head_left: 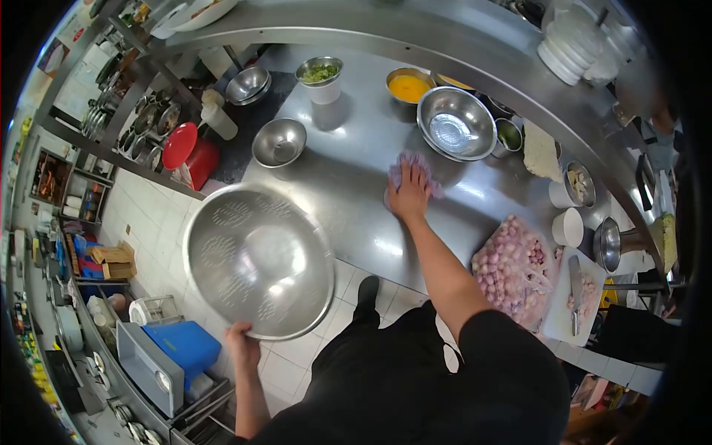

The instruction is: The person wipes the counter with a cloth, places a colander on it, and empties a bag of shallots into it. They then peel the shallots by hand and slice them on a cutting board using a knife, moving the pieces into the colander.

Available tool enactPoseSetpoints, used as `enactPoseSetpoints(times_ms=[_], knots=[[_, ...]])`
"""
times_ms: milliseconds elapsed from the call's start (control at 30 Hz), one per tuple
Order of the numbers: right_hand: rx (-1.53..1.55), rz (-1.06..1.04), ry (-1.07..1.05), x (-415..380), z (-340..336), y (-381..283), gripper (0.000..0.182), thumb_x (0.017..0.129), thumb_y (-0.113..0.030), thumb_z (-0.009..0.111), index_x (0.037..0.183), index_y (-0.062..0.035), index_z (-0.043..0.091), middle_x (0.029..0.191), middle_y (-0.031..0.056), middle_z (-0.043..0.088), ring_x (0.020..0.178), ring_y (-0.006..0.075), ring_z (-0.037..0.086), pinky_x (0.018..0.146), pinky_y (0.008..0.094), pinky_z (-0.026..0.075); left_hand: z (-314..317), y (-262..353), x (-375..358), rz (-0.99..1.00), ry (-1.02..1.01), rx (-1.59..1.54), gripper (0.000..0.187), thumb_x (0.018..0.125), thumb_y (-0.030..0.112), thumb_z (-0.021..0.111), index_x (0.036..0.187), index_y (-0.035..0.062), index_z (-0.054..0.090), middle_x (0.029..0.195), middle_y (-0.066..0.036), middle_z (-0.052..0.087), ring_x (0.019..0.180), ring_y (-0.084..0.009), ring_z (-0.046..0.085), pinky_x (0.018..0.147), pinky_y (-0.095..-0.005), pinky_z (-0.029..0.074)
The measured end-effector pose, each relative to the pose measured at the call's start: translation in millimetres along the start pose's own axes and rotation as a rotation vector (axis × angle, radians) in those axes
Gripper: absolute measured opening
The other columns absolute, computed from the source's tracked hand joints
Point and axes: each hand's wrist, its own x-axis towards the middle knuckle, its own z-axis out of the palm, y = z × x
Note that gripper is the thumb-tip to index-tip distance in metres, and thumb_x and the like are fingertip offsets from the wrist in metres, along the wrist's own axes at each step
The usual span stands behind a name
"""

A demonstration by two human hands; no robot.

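My left hand (242, 345) grips the near rim of a big steel colander (297, 222), with the thumb over the edge. The colander is tilted, its inside facing me, beside the left end of the steel table. On the tabletop my right hand (410, 194) presses on a bunched purple cloth (434, 182), fingers over it; the palm side is hidden. Just beyond that hand stands a wide steel bowl (456, 122). A smaller steel bowl (279, 142) stands between the colander and the back of the table.
A plastic bag of shallots (512, 267) lies at the right, beside a white cutting board (564, 315) with a knife (575, 293). Behind are a bowl of orange liquid (409, 87) and a bowl of chopped greens (320, 72). A steel shelf (356, 37) crosses overhead.
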Motion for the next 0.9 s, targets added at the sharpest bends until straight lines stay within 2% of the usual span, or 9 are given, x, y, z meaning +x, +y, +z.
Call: enactPoseSetpoints(times_ms=[133,200,300,333,400,533,633,767,900], knots=[[0.150,-0.199,0.259,-0.9,50.9,-75.7,0.051,0.088,-0.023,0.056,0.137,-0.0114,0.050,0.134,0.0163,0.054,0.126,0.0352,0.046,0.104,0.0612,0.029,-59.9,33.6,-5.4,0.203,0.042,0.083,0.019,0.078,-0.005,0.056,0.096,-0.0081,0.059,0.096,-0.012,0.065,0.084,-0.0216,0.064,0.079,-0.0356,0.052],[0.162,-0.596,0.021,-59.4,15.3,-137.6,0.037,0.078,-0.008,0.056,0.115,-0.0082,0.059,0.111,0.0152,0.062,0.102,0.0355,0.060,0.089,0.0595,0.039,-29.3,50.5,-1.3,0.222,0.023,0.100,0.017,0.079,-0.005,0.057,0.095,-0.0067,0.057,0.095,-0.012,0.064,0.083,-0.0208,0.063,0.078,-0.0357,0.052],[0.961,-0.536,-0.592,-164.7,45.4,-162.2,0.047,0.092,-0.018,0.056,0.138,-0.0076,0.051,0.140,0.0248,0.050,0.127,0.0419,0.049,0.111,0.0457,0.036,3.4,46.3,34.6,0.208,0.057,0.191,0.018,0.080,-0.004,0.060,0.096,-0.0035,0.052,0.093,-0.012,0.063,0.083,-0.0206,0.063,0.074,-0.0342,0.052],[0.361,-0.974,-0.675,-175.4,13.9,-169.8,0.049,0.091,-0.024,0.062,0.136,-0.0070,0.054,0.139,0.0240,0.051,0.129,0.0379,0.049,0.109,0.0432,0.038,25.0,44.6,47.1,0.154,-0.052,0.241,0.022,0.080,-0.003,0.062,0.099,-0.0031,0.050,0.093,-0.014,0.063,0.084,-0.0229,0.065,0.069,-0.0347,0.055],[0.692,-0.764,-1.141,-194.4,-5.7,-134.9,0.048,0.088,-0.024,0.065,0.131,-0.0036,0.058,0.136,0.0225,0.056,0.125,0.0352,0.054,0.106,0.0423,0.042,85.0,36.9,56.0,0.099,-0.240,0.293,0.025,0.080,-0.002,0.060,0.104,-0.0074,0.056,0.093,-0.014,0.065,0.077,-0.0244,0.067,0.063,-0.0387,0.060],[1.060,0.147,-0.923,-169.4,-89.3,-11.1,0.042,0.084,-0.027,0.072,0.117,-0.0016,0.064,0.105,0.0102,0.070,0.093,0.0203,0.066,0.085,0.0349,0.054,156.5,-17.4,79.5,-0.042,-0.486,0.372,0.025,0.082,0.000,0.056,0.104,-0.0126,0.059,0.093,-0.018,0.067,0.073,-0.0276,0.069,0.060,-0.0405,0.061],[1.443,0.604,-0.107,-159.2,-171.8,63.7,0.037,0.087,-0.018,0.065,0.121,-0.0059,0.059,0.101,0.0072,0.067,0.088,0.0173,0.065,0.079,0.0313,0.053,187.2,-51.3,87.7,-0.265,-0.584,0.394,0.038,0.083,-0.001,0.050,0.118,-0.0159,0.047,0.101,-0.023,0.065,0.080,-0.0329,0.071,0.064,-0.0426,0.064],[1.486,0.431,0.474,-122.6,-254.5,32.1,0.042,0.091,-0.023,0.063,0.128,-0.0052,0.053,0.116,0.0105,0.061,0.105,0.0240,0.061,0.090,0.0353,0.050,227.5,-66.7,40.3,-0.209,-0.711,0.491,0.040,0.082,-0.002,0.050,0.121,-0.0120,0.046,0.103,-0.022,0.064,0.081,-0.0341,0.071,0.065,-0.0451,0.064],[0.408,0.094,0.387,-75.5,-164.3,30.4,0.054,0.085,-0.018,0.066,0.132,-0.0023,0.047,0.124,0.0195,0.057,0.118,0.0387,0.052,0.104,0.0447,0.039,253.1,-87.7,17.3,-0.257,-0.786,0.525,0.042,0.079,-0.006,0.049,0.121,-0.0080,0.048,0.102,-0.020,0.063,0.082,-0.0342,0.070,0.064,-0.0472,0.065]])
